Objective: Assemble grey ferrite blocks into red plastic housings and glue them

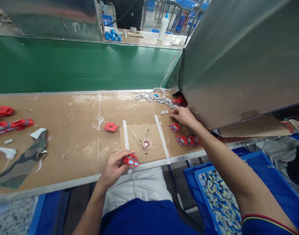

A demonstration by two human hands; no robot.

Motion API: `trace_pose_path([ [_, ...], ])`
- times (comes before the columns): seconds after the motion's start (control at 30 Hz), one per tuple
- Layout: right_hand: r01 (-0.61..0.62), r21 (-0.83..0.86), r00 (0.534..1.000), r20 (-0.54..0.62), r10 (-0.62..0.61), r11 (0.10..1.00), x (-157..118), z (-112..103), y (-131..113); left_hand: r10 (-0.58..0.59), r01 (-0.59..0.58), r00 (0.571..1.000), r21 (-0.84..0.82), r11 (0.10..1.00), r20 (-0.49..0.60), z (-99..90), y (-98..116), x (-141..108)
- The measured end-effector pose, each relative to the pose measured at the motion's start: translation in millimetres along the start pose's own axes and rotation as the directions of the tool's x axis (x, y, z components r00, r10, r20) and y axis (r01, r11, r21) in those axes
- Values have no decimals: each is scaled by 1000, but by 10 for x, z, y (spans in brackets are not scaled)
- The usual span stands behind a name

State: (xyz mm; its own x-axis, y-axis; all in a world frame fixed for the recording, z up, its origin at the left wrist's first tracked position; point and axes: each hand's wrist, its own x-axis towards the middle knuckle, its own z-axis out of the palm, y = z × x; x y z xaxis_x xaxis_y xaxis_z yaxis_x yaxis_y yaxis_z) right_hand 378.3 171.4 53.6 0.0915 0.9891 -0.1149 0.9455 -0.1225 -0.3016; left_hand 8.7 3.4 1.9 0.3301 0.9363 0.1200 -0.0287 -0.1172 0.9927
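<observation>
Red plastic part with pale inserts (131,160) pinched at the bench's near edge by left hand (115,168), kept level, inserts up. Right hand (182,116) stretched to scattered small grey pieces (164,112), fingertips pressed down, possibly nipping one; too small to tell. Glue dish (147,143) between, on taped cardboard (143,142). Finished-looking red parts (186,140) lined beside.

Bench (73,117) centre open; metal hood (240,62) blocks right.
</observation>
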Motion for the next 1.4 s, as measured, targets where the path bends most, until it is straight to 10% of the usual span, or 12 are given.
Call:
trace_pose_path([
  [0.13,166,221,974,-192,-123,961,-695,-81,-302,-29,28,999,-81,996,-14,-3,-7,-18],
  [0.23,419,503,906,-288,-311,756,-1426,44,-654,-49,50,999,-173,984,9,2,-4,-31],
  [0.37,385,736,914,-219,-343,557,-2037,461,-1066,-126,134,991,-272,953,46,14,-2,-50],
  [0.73,343,787,920,-171,-352,514,-1990,752,-1228,-152,157,988,-208,965,40,7,-25,-61],
  [1.13,455,436,890,-186,-416,777,-2156,738,-1363,-46,43,997,47,998,57,14,19,-47],
  [1.4,330,706,923,-101,-372,626,-2123,811,-1255,24,-31,999,198,980,40,49,27,-53],
])
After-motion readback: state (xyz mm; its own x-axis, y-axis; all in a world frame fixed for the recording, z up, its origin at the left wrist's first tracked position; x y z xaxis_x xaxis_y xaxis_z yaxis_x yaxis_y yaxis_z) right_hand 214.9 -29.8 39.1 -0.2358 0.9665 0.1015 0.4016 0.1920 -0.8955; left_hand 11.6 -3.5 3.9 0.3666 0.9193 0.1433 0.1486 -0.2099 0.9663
